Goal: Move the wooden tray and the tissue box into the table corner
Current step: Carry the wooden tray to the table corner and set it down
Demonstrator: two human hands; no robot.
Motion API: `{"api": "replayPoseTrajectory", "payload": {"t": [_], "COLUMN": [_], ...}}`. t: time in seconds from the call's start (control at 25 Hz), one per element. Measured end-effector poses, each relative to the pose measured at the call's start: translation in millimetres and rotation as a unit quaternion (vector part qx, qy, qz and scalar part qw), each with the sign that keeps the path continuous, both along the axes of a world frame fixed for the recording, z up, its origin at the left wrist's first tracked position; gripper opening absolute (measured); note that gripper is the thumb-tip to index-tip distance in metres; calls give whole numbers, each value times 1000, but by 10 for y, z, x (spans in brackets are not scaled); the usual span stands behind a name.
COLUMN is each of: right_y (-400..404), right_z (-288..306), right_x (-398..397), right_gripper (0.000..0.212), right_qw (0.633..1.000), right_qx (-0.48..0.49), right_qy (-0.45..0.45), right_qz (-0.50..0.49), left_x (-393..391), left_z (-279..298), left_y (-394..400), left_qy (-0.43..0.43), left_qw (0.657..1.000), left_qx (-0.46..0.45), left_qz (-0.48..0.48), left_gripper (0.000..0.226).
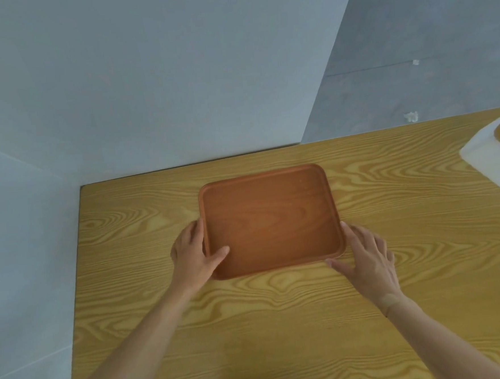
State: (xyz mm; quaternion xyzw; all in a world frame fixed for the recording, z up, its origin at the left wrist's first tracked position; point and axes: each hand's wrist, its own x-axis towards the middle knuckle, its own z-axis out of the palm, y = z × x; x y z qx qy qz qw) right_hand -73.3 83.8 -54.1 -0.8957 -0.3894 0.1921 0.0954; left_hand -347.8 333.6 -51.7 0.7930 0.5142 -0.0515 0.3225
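Observation:
A reddish-brown wooden tray lies flat on the pale wood-grain table, a short way in from the far left corner. My left hand grips the tray's near left edge, thumb inside the rim and fingers outside. My right hand rests with spread fingers against the tray's near right corner, touching its rim without clasping it. The tissue box, white with a wooden top, sits at the far right and is cut off by the frame edge.
Grey walls meet behind the table's far left corner. The table's left edge runs along the wall. A strip of bare table lies between the tray and the back wall.

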Motion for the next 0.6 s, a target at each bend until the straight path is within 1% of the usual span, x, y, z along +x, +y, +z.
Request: {"api": "replayPoseTrajectory", "payload": {"t": [0.08,0.16,0.36,0.6], "right_y": [-11,-29,-66,42], "right_z": [-29,-63,-125,-139], "right_x": [5,5,-4,93], "right_gripper": [90,89,86,84], "right_qw": [1000,999,1000,999], "right_qx": [-16,-28,-22,-25], "right_qy": [-6,-1,14,29], "right_qz": [14,19,6,-12], "left_x": [-200,-369,-440,-341], "left_z": [-42,-101,-180,-189], "left_y": [-207,-359,-449,-369], "left_qy": [11,18,32,34], "left_qw": [999,998,996,996], "left_qx": [14,25,55,62], "left_qz": [-35,-63,-67,-55], "left_gripper": [116,122,116,114]}}
